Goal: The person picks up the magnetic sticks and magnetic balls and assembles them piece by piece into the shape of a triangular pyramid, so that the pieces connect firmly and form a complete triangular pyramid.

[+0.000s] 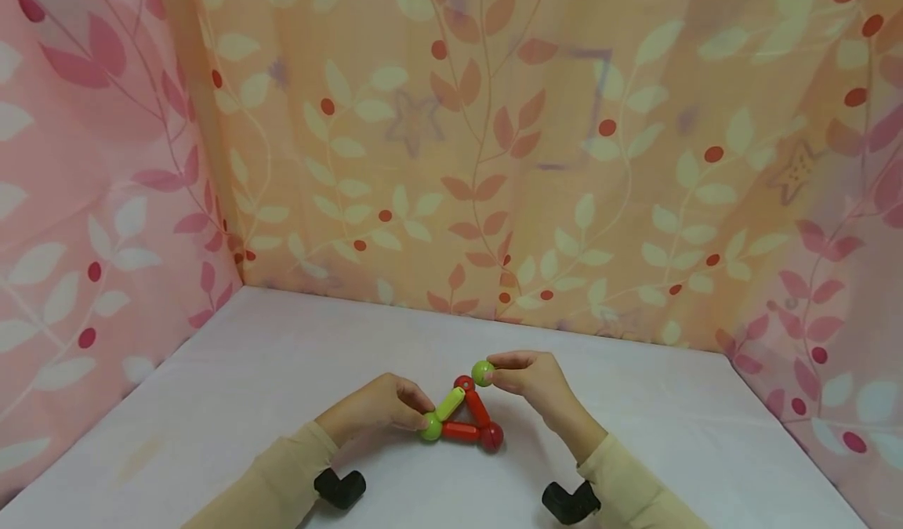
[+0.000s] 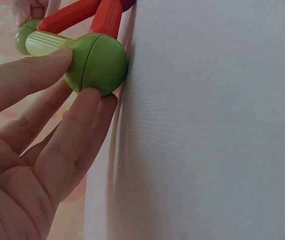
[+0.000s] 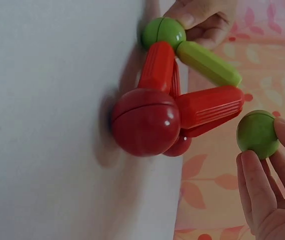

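Note:
On the white table stands a framework of magnetic rods and balls. Its near left corner is a green ball [image 2: 97, 64], which my left hand [image 1: 384, 407] pinches between thumb and fingertips. From that ball a yellow-green rod [image 3: 208, 63] slants up, its upper end bare. A red rod [image 1: 461, 432] links the green ball to a red ball [image 3: 146, 122] at the near right corner. Another red rod [image 3: 210, 107] rises from this red ball. A second red ball [image 1: 464, 384] lies farther back. My right hand [image 1: 536, 384] holds a loose green ball [image 3: 258, 134] close beside the raised rod ends.
The white tabletop [image 1: 282, 341] surrounds the framework. Behind it hangs an orange leaf-patterned curtain [image 1: 437, 161], with pink curtain panels [image 1: 92, 200] at the sides. A black wrist mount [image 1: 341, 488] sits at the left sleeve, another black mount [image 1: 570, 502] at the right.

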A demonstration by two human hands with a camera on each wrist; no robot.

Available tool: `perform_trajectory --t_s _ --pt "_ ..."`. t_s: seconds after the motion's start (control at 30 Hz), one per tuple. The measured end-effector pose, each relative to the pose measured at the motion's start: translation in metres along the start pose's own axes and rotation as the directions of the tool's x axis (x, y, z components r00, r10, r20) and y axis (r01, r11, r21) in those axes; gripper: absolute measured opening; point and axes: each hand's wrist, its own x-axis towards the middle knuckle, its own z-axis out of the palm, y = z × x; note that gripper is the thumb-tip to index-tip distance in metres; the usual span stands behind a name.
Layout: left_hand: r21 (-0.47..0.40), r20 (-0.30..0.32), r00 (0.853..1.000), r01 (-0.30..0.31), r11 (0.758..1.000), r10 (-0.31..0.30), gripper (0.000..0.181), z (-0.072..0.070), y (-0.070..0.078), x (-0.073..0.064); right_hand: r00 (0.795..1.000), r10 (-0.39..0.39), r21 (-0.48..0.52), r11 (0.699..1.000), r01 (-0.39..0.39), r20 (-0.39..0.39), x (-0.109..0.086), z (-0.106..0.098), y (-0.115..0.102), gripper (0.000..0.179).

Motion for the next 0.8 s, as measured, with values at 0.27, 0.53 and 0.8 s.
perform_trajectory --t_s 0.27,0.53,0.8 --pt "0.017 -0.011 1.000 -0.011 1.000 0.011 0.021 0.001 -0.001 0.000 1.000 -0.009 -0.015 1.000 0.009 0.005 -0.006 0.004 -0.006 0.029" --pt "0.032 -0.023 1.000 -0.021 0.999 0.022 0.021 -0.001 0.000 0.000 1.000 -0.009 -0.112 0.994 0.011 0.019 -0.008 0.011 -0.013 0.028" --pt "0.030 -0.005 1.000 -0.013 0.999 0.013 0.021 0.000 0.002 0.001 1.000 -0.019 -0.132 0.991 0.021 0.011 -0.010 0.013 -0.012 0.026"
